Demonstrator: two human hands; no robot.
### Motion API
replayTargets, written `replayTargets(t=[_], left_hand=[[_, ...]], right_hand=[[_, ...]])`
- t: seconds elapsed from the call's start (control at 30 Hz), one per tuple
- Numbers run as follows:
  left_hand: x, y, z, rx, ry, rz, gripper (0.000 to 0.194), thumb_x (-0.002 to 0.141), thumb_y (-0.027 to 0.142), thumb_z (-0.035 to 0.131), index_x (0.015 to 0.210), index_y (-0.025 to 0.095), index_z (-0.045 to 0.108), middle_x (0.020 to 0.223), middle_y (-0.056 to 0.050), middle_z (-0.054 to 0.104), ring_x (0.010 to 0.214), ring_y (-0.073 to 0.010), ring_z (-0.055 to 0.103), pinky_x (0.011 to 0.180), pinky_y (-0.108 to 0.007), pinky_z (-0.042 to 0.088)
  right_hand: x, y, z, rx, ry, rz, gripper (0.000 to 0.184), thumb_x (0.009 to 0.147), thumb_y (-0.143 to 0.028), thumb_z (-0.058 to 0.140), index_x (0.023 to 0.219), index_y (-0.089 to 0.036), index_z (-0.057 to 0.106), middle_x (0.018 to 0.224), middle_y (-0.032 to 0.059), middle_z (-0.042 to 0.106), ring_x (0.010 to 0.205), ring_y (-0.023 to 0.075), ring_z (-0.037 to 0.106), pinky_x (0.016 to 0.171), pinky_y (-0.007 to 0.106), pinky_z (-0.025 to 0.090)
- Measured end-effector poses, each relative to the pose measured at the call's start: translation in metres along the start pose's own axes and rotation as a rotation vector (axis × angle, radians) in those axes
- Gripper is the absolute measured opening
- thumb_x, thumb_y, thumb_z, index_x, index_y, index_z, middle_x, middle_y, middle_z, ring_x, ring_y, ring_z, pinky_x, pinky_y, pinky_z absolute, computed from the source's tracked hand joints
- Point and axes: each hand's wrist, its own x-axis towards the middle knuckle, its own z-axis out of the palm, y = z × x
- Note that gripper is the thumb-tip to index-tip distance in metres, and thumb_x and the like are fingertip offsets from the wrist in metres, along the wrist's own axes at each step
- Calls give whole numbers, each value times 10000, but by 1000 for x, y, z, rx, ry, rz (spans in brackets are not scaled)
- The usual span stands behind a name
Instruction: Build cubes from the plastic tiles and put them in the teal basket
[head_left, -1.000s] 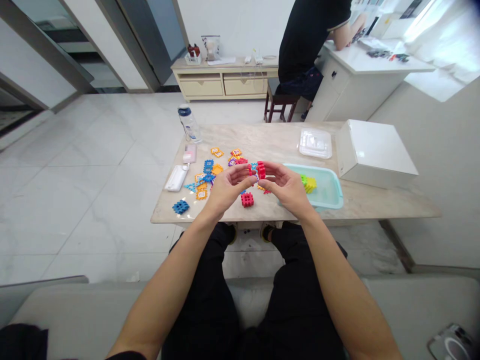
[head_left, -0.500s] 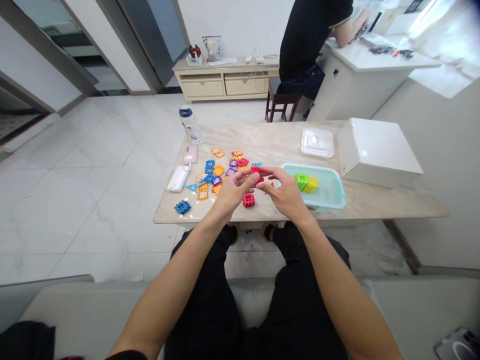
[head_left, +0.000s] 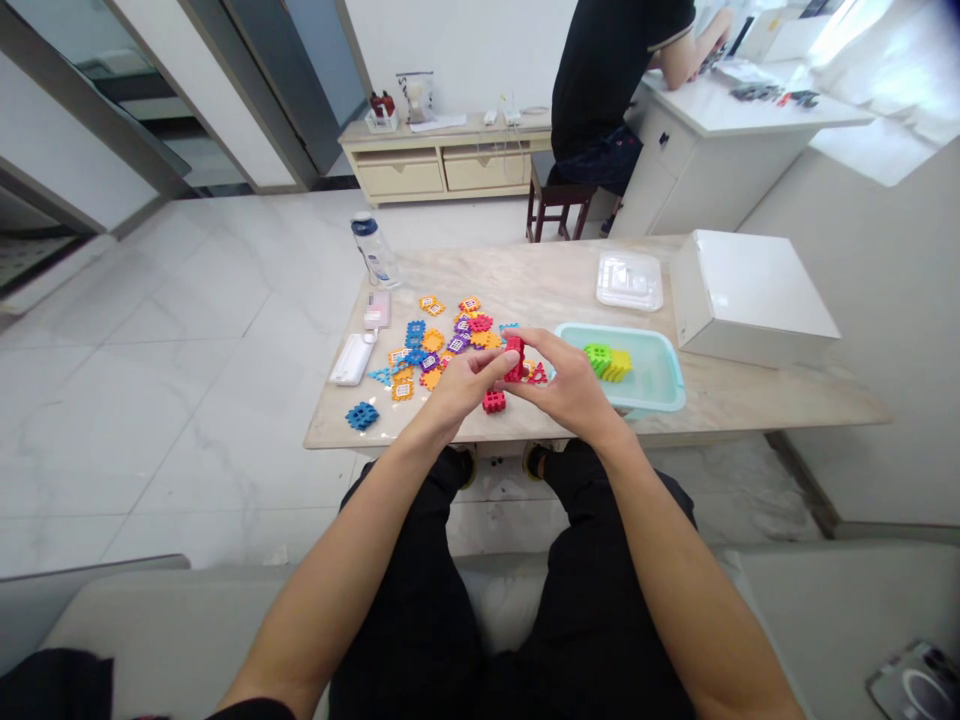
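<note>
Between my two hands, above the table, is a red building block piece (head_left: pixel 514 358) held on edge. My left hand (head_left: pixel 471 385) pinches its left side with thumb and fingers. Around the other side, my right hand (head_left: pixel 568 385) grips it top and bottom. Just below lies a red square block (head_left: pixel 494 402) on the table. Scattered to the left are yellow, purple and blue interlocking pieces (head_left: pixel 433 341), several with printed faces. A small blue stack (head_left: pixel 362 416) sits near the left front edge. Green pieces (head_left: pixel 598 358) and yellow pieces (head_left: pixel 618 366) stand in a light blue tub (head_left: pixel 660 385).
A water bottle (head_left: pixel 375 250) stands at the far left corner, with a white phone-like object (head_left: pixel 352 358) nearer. A clear plastic lid (head_left: pixel 630 280) and a big white box (head_left: pixel 754 295) occupy the right side. Across the room a person (head_left: pixel 607 90) sits at a white counter.
The red piece has been turned to stand more upright. My right hand's fingers have shifted to hold it from above and below. The camera view has shifted slightly.
</note>
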Motion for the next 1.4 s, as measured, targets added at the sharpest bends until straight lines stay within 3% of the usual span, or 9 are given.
replayTargets(t=[0.1,0.23,0.37,0.53,0.63,0.8,0.97,1.2,1.4], left_hand=[[-2,4,0,-8,-29,-14,565,850,703,909,977,154,858,906,-58,770,821,-175,671,784,-298,524],[-6,8,-1,-54,-95,-30,574,798,597,994,1157,165,876,1062,-108,842,996,-249,766,924,-355,578],[-6,7,-1,-77,-52,-36,610,765,560,1024,1200,157,881,1170,-139,862,1056,-276,787,961,-375,590],[-5,7,-1,-64,-6,-38,625,754,535,1039,1228,159,880,1166,-146,873,1119,-309,802,1020,-404,593],[-5,8,1,-54,-31,-22,583,812,573,989,1219,168,886,1194,-148,872,1115,-296,806,991,-383,605],[-3,7,7,-53,65,10,567,833,595,952,1187,156,891,1157,-135,873,1018,-253,796,904,-332,611],[1,9,11,-18,12,22,538,817,608,960,1134,177,904,1045,-97,868,967,-247,787,878,-328,606],[1,7,9,-45,-76,-6,501,827,582,960,1095,164,897,1030,-96,848,943,-231,764,847,-308,584],[-2,3,5,-49,-38,-5,539,830,617,951,1116,165,891,1030,-94,830,901,-208,731,810,-301,561]], right_hand=[[-1,1,-1,-35,21,1,540,975,-408,910,1482,-321,745,1426,91,810,1320,328,768,1161,514,609],[-2,0,-3,-39,55,-18,478,991,-431,890,1434,-309,762,1367,90,831,1262,317,785,1105,487,633],[-1,-3,-2,-58,77,-17,459,990,-441,884,1411,-301,762,1344,94,833,1255,321,776,1103,502,630],[0,-6,-2,-37,88,7,516,1002,-436,859,1488,-319,730,1437,89,807,1280,312,761,1123,520,623],[0,-8,-3,-53,97,31,490,989,-479,873,1440,-324,762,1383,82,828,1243,314,774,1106,522,632],[0,-7,-4,-83,133,47,517,956,-600,893,1375,-311,796,1311,91,849,1192,327,788,1084,525,640],[-2,-4,-10,-99,146,60,592,912,-667,910,1374,-313,803,1306,101,856,1188,348,791,1078,535,638],[-5,-4,-12,-107,136,-18,580,946,-634,895,1414,-308,786,1304,99,858,1168,339,800,1056,530,633],[-4,-4,-8,-156,112,-24,531,945,-606,905,1387,-330,801,1285,85,860,1157,350,799,1072,545,622]])
